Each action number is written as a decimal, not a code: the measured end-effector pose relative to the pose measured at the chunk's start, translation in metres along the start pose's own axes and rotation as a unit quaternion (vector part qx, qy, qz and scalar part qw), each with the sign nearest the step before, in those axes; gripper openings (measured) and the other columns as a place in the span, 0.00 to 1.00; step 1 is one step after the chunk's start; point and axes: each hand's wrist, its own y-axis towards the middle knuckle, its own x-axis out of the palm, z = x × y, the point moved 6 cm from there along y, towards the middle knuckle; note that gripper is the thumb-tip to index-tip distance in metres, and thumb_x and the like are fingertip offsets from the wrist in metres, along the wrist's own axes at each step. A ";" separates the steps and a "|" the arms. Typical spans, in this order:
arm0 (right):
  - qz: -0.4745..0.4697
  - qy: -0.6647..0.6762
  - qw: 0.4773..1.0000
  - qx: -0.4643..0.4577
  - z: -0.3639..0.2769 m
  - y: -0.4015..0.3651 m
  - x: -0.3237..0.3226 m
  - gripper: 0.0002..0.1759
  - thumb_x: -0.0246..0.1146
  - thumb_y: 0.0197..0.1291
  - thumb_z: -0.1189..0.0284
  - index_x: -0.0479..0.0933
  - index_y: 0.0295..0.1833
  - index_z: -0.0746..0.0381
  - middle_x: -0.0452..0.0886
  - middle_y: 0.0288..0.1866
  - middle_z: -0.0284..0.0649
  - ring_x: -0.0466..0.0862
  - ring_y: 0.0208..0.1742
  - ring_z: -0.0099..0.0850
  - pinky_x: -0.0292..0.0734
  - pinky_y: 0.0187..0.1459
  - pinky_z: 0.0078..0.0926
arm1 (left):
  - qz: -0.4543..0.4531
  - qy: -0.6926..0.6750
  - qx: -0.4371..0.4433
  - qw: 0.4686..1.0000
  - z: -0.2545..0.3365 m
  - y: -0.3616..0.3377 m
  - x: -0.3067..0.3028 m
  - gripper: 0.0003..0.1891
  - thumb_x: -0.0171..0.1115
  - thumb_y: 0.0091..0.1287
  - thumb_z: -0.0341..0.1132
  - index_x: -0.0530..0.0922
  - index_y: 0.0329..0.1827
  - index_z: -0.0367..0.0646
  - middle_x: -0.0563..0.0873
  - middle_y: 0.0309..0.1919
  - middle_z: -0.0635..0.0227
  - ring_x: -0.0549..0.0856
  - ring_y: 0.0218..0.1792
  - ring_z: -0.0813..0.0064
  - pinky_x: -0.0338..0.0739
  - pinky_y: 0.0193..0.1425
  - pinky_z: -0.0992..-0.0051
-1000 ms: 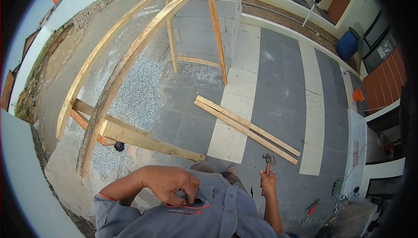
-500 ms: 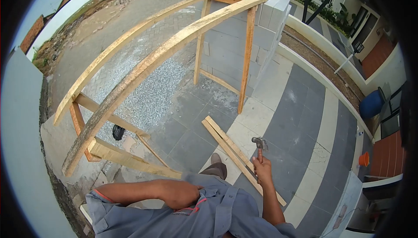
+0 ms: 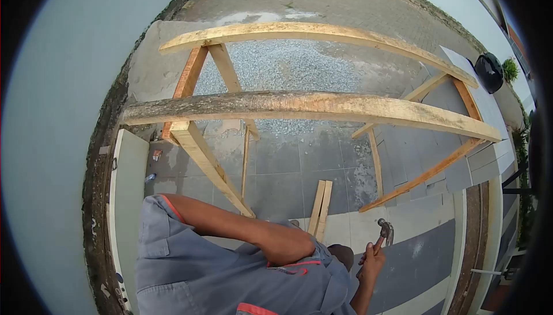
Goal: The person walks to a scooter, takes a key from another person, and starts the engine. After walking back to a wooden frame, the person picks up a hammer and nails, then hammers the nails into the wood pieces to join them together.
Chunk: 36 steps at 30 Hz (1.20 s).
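My right hand (image 3: pixel 372 262) is wrapped round the handle of a claw hammer (image 3: pixel 386 232), its metal head up, over the tiled floor. My left arm bends across my body, and my left hand (image 3: pixel 294 250) is at the red-trimmed pocket of the grey shirt (image 3: pixel 230 274), its fingers hidden. Before me stands a wooden frame with a near beam (image 3: pixel 311 105) and a far beam (image 3: pixel 322 31) on slanting posts. Two loose wooden strips (image 3: pixel 319 208) lie side by side on the floor, left of the hammer.
Grey gravel (image 3: pixel 276 64) lies spread beyond the near beam. The frame's right end meets a grey block wall (image 3: pixel 420 154), with a black rounded object (image 3: pixel 488 73) at its far end. A tall pale wall (image 3: pixel 75 113) runs along my left.
My view has swung left, so the beams now run across it. My left hand has slipped deeper into the pocket. The hammer stays in my right hand.
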 end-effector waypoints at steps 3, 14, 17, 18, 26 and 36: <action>-0.056 -0.011 0.998 0.014 -0.023 0.034 0.006 0.14 0.65 0.68 0.67 0.71 0.33 0.62 0.68 0.21 0.29 0.66 0.19 0.18 0.64 0.20 0.20 | -0.011 0.006 -0.030 0.999 -0.003 0.021 -0.003 0.08 0.62 0.55 0.27 0.82 0.30 0.27 0.86 0.30 0.41 0.87 0.36 0.46 0.81 0.41 0.57; -0.194 -0.017 0.973 -0.123 -0.120 0.166 -0.081 0.14 0.72 0.63 0.70 0.80 0.46 0.69 0.76 0.23 0.30 0.69 0.24 0.17 0.66 0.26 0.21 | 0.059 0.098 -0.016 0.993 0.037 0.197 -0.047 0.07 0.64 0.50 0.28 0.85 0.27 0.30 0.87 0.52 0.48 0.89 0.41 0.53 0.84 0.43 0.59; -0.182 -0.123 0.941 -0.257 -0.171 0.190 -0.129 0.15 0.74 0.61 0.69 0.79 0.43 0.69 0.74 0.20 0.34 0.68 0.23 0.19 0.67 0.26 0.23 | 0.074 0.081 0.025 0.994 0.067 0.247 -0.067 0.07 0.64 0.49 0.26 0.86 0.28 0.30 0.85 0.57 0.50 0.89 0.46 0.51 0.85 0.47 0.62; -0.165 -0.117 0.946 -0.255 -0.178 0.204 -0.146 0.15 0.74 0.61 0.69 0.79 0.43 0.69 0.74 0.20 0.34 0.68 0.23 0.19 0.67 0.26 0.23 | 0.069 0.070 0.023 0.995 0.071 0.262 -0.072 0.07 0.65 0.49 0.25 0.86 0.28 0.29 0.83 0.61 0.51 0.85 0.57 0.49 0.82 0.58 0.61; -0.132 -0.065 0.947 -0.284 -0.227 0.270 -0.214 0.15 0.75 0.60 0.69 0.78 0.37 0.68 0.76 0.19 0.36 0.70 0.24 0.18 0.67 0.27 0.23 | 0.042 0.014 0.087 0.995 0.107 0.334 -0.123 0.06 0.68 0.50 0.25 0.85 0.28 0.28 0.78 0.68 0.52 0.68 0.75 0.47 0.69 0.74 0.54; -0.002 0.068 0.951 -0.302 -0.266 0.357 -0.249 0.10 0.71 0.66 0.71 0.78 0.39 0.66 0.78 0.28 0.29 0.74 0.30 0.18 0.71 0.32 0.20 | 0.054 -0.072 0.096 0.991 0.094 0.367 -0.195 0.03 0.67 0.61 0.24 0.82 0.34 0.32 0.83 0.63 0.55 0.72 0.73 0.50 0.73 0.71 0.58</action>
